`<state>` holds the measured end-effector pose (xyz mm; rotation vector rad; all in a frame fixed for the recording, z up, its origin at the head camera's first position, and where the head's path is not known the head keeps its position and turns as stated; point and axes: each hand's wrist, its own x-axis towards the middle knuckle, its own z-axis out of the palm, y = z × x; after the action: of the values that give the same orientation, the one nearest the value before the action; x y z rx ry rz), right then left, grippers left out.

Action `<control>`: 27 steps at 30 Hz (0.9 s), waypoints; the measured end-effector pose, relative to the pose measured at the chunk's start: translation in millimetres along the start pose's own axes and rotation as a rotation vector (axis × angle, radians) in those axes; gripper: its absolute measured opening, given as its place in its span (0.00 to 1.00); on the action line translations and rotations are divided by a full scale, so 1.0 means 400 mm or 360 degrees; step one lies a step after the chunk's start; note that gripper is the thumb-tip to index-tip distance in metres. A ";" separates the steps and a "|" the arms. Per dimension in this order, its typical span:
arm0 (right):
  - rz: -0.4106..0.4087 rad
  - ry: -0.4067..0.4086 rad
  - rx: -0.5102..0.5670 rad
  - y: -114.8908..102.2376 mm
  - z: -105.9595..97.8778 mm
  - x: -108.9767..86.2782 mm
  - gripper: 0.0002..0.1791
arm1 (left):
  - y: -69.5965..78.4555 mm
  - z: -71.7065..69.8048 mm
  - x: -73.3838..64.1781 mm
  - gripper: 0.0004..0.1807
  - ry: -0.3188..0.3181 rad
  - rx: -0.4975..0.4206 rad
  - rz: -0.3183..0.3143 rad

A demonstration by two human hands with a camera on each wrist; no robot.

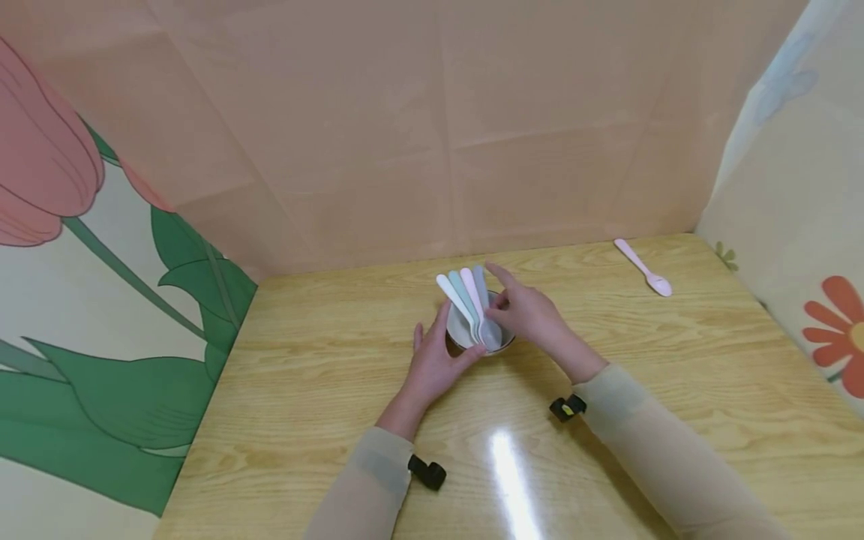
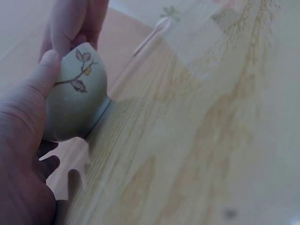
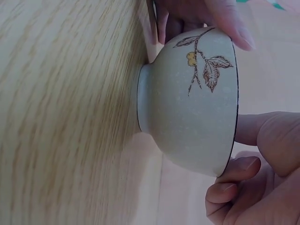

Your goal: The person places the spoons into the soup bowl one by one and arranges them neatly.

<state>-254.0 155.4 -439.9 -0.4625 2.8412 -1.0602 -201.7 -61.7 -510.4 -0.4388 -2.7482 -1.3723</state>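
Four slim, smooth spoons sit fanned at the centre of the frame, a white spoon (image 1: 454, 295), a mint-green spoon (image 1: 460, 286), a pale pink spoon (image 1: 470, 289) and a grey-blue spoon (image 1: 481, 286), their heads down in a pale, dark-rimmed round bowl (image 3: 187, 126), handles up; the white one leans furthest to upper left, the grey-blue one is nearest upright. The left hand (image 1: 432, 364) grips the bowl, fingers curved round its side, thumb at the near rim. Over at the right rim, the right hand (image 1: 533, 315) has one finger extended and others curled; whether it pinches anything, I cannot tell. A lone pink spoon (image 1: 636, 261) lies at upper right, handle to upper left, head to lower right. All this on a glossy wood-grained table (image 1: 304, 360), a creased peach backdrop (image 1: 405, 150) behind, a printed tulip (image 1: 40, 150) at left, an orange-red flower (image 1: 837, 322) at right. The bowl looks glazed, painted with a leafy brown sprig (image 3: 201, 61).
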 end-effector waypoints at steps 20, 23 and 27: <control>-0.0016 -0.0002 0.0049 0.005 -0.006 -0.004 0.46 | -0.007 0.001 0.002 0.58 -0.0001 0.0013 -0.0010; -0.0014 -0.0014 0.0060 0.005 -0.007 -0.005 0.46 | -0.007 0.001 0.001 0.59 -0.0008 0.0006 -0.0009; -0.0009 -0.0030 0.0105 0.008 -0.013 -0.006 0.46 | -0.008 0.002 0.003 0.59 -0.0006 -0.0001 0.0002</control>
<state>-253.3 161.7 -438.0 -0.4729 2.7802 -1.1404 -203.6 -62.8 -513.3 -0.4437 -2.7504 -1.3735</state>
